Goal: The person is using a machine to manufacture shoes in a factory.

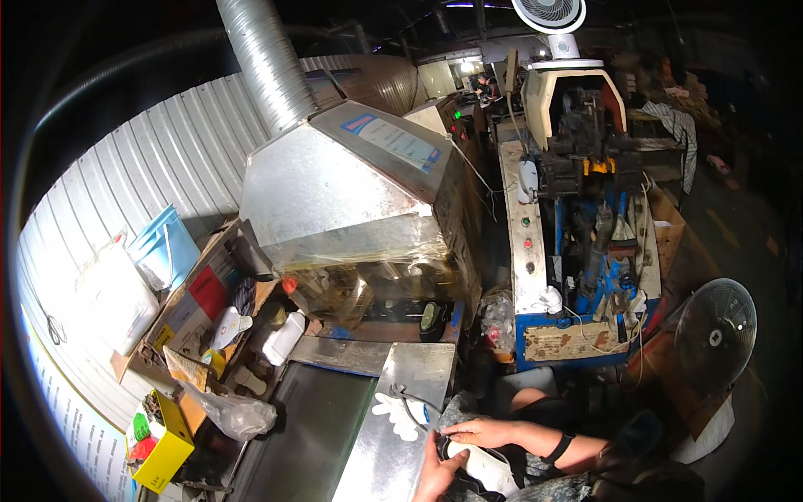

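Note:
My left hand [437,470] comes up from the lower edge, its thumb pressed against a cream shoe-like piece [492,471] with a dark edge. From the right, my right hand [478,432] reaches over the top of the same piece, its fingers bent close to my left fingertips. The piece rests low, near my lap, against patterned grey cloth; its underside is hidden. Just left of my hands, a white glove [396,416] lies on a bare metal plate [372,456]. Beside the glove is a dark looped cord [407,405].
A dark conveyor belt [314,435] runs toward a sheet-metal hood [335,188]. Boxes, bottles and a yellow box [165,443] crowd the left side. A blue-based machine [598,276] stands ahead right, with a round fan [715,336] near it. A person [483,88] sits far back.

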Action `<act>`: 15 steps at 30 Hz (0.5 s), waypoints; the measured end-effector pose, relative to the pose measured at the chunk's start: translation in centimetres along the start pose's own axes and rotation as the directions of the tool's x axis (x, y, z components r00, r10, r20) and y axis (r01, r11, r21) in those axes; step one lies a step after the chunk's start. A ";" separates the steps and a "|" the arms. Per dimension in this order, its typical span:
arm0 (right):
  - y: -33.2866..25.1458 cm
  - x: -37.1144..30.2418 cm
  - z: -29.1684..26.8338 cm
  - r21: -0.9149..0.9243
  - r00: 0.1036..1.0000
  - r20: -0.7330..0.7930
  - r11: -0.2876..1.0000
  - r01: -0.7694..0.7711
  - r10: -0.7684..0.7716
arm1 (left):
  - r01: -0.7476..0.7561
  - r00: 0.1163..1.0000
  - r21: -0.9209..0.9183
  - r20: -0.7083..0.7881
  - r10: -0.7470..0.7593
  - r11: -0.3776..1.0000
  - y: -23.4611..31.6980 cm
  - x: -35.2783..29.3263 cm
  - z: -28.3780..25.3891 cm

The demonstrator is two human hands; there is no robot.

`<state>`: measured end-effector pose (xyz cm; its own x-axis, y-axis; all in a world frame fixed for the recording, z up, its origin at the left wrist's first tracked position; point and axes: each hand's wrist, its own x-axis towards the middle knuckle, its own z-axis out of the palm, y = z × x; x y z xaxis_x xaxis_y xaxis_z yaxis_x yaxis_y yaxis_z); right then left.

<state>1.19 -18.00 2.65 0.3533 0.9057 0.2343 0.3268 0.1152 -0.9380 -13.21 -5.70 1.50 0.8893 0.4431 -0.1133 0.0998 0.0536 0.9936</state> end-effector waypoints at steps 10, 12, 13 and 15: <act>0.8 -0.8 2.8 -0.310 0.986 -0.099 0.938 -0.155 0.131 | -0.091 0.994 0.229 -0.035 0.101 0.969 -3.2 0.4 -1.5; 1.0 -2.7 3.1 -0.113 0.979 -0.159 0.983 -0.147 0.128 | -0.060 0.998 0.298 -0.009 0.065 0.953 -2.2 0.4 -2.0; 0.8 -4.3 3.2 -0.102 0.907 -0.096 0.903 -0.418 0.409 | -0.079 0.993 0.308 -0.055 0.101 0.948 -1.5 0.5 -2.1; 0.1 -7.1 3.5 -0.061 0.856 -0.184 0.864 -0.500 0.483 | -0.090 0.996 0.233 -0.004 0.093 0.968 0.2 1.0 -2.5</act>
<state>-4.32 -22.97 -0.02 0.6214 0.7560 -0.2056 0.1593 -0.3788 -0.9117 -13.48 -2.99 1.57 0.8931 0.4494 -0.0201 0.1205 -0.1959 0.9732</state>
